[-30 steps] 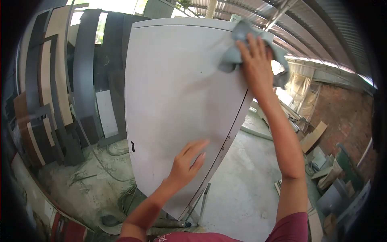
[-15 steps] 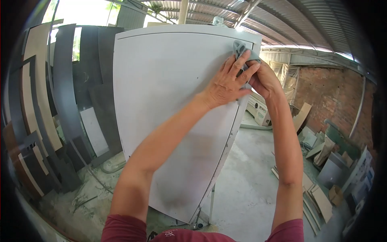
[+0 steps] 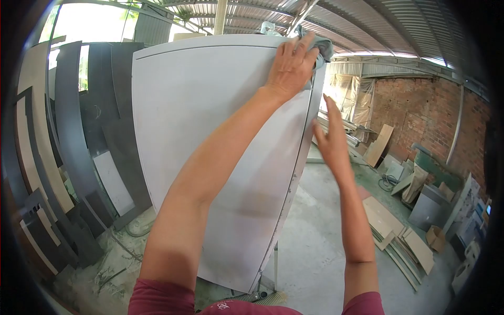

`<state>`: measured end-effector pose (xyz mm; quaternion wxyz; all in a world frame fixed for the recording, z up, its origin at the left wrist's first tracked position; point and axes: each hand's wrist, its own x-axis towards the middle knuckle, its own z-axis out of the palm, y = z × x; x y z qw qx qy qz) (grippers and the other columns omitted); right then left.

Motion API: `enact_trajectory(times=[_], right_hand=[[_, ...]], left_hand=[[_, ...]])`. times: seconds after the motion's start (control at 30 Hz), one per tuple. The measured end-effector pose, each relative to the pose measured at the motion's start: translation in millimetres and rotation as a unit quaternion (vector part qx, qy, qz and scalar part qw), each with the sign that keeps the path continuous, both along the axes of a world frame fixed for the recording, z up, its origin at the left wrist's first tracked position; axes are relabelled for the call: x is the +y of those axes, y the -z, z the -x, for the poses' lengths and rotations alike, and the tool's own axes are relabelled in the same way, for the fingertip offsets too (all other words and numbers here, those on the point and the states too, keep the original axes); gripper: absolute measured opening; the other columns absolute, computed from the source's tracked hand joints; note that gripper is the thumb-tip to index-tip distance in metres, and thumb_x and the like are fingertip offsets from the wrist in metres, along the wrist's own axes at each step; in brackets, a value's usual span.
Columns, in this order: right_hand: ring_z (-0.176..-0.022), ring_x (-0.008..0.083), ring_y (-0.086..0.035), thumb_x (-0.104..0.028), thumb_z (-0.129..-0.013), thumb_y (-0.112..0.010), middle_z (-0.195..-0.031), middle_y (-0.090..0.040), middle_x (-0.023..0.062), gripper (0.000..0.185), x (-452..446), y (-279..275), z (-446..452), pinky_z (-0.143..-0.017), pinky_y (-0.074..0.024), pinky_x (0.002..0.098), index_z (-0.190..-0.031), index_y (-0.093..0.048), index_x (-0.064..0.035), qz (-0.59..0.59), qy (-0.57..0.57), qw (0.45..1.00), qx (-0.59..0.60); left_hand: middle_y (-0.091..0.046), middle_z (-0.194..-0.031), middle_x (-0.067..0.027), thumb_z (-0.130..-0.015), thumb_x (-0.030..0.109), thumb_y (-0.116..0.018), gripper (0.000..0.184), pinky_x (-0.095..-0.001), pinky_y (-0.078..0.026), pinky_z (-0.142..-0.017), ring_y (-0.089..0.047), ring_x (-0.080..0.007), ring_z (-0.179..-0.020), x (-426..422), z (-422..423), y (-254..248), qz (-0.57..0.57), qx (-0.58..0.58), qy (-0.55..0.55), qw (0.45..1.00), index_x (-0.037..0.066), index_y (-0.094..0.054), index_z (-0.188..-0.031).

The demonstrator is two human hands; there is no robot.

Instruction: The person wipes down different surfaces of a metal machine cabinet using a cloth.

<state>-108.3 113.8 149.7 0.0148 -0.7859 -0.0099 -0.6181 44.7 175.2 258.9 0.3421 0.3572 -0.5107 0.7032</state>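
Note:
A large pale grey door-like panel (image 3: pixel 210 115) stands upright in front of me, with a groove along its top and right side. At its upper right corner my left hand (image 3: pixel 291 68) grips a grey-green cloth (image 3: pixel 324 48), part of which drapes over the corner. The fingertips of that hand are partly lost in the folds. Lower down, just beside the panel's right edge (image 3: pixel 303 147), my right hand (image 3: pixel 332 137) has its fingers stretched and thumb apart, holding nothing. It is slightly blurred, and I cannot tell whether it touches the edge.
Dark and tan boards (image 3: pixel 68 131) lean upright along the left. On the floor to the right lie flat board offcuts (image 3: pixel 386 220), near a small cardboard box (image 3: pixel 436 238). A hose (image 3: pixel 270 298) lies beneath the panel, and a brick wall (image 3: pixel 415 115) stands behind on the right.
My left hand has moved up to the top corner with the cloth. The right hand has come away from the cloth and dropped lower, its fingers opened. The view has shifted slightly.

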Motion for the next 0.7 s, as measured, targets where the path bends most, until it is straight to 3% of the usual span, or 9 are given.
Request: enact_trajectory(times=[0.1, 0.2, 0.27, 0.37, 0.7], right_hand=[[-0.135, 0.0396, -0.031, -0.011, -0.089, -0.056, -0.147, -0.029, 0.0237, 0.061, 7, 14, -18, -0.107, -0.0316, 0.0424, -0.144, -0.030, -0.0075, -0.002, 0.025, 0.999, 0.023], [-0.132, 0.0451, -0.028, -0.007, -0.087, -0.058, -0.143, -0.026, 0.0311, 0.061, 9, 18, -33, -0.107, -0.0280, 0.0469, -0.141, -0.031, -0.0017, -0.011, 0.035, 0.999, -0.019], [-0.133, 0.0452, -0.028, -0.007, -0.087, -0.058, -0.143, -0.026, 0.0316, 0.061, 8, 20, -42, -0.108, -0.0271, 0.0472, -0.141, -0.030, -0.0013, -0.007, 0.041, 0.998, -0.038], [-0.134, 0.0445, -0.026, -0.010, -0.089, -0.056, -0.144, -0.025, 0.0317, 0.061, 2, 23, -59, -0.110, -0.0239, 0.0470, -0.142, -0.028, 0.0000, 0.000, 0.047, 0.997, -0.064], [-0.138, 0.0388, -0.023, -0.016, -0.095, -0.047, -0.148, -0.026, 0.0248, 0.057, 2, 32, -78, -0.113, -0.0187, 0.0437, -0.145, -0.025, 0.0005, -0.015, 0.083, 0.990, -0.114]], left_hand=[[-0.043, -0.138, -0.0068, -0.080, 0.025, -0.068, 0.041, -0.0427, -0.035, -0.096, -0.043, -0.0296, -0.115, 1, 0, 14, -0.018, -0.031, -0.012, 0.999, 0.004, -0.059, -0.114], [-0.047, -0.134, -0.0051, -0.081, 0.031, -0.066, 0.039, -0.0435, -0.037, -0.093, -0.045, -0.0274, -0.114, 6, -15, 20, -0.020, -0.058, -0.042, 0.997, 0.006, -0.062, -0.112], [-0.045, -0.134, -0.0030, -0.074, 0.017, -0.072, 0.042, -0.0406, -0.037, -0.094, -0.044, -0.0261, -0.113, 13, -28, 20, -0.030, -0.088, -0.029, 0.995, 0.008, -0.060, -0.114], [-0.046, -0.132, -0.0024, -0.072, 0.013, -0.073, 0.043, -0.0393, -0.040, -0.092, -0.046, -0.0249, -0.110, 35, -54, 15, -0.018, -0.059, -0.042, 0.997, 0.008, -0.061, -0.113], [-0.051, -0.126, -0.0077, -0.078, 0.012, -0.068, 0.035, -0.0403, -0.042, -0.089, -0.048, -0.0280, -0.109, 133, -193, 12, 0.081, 0.123, -0.124, 0.981, 0.004, -0.060, -0.112]])
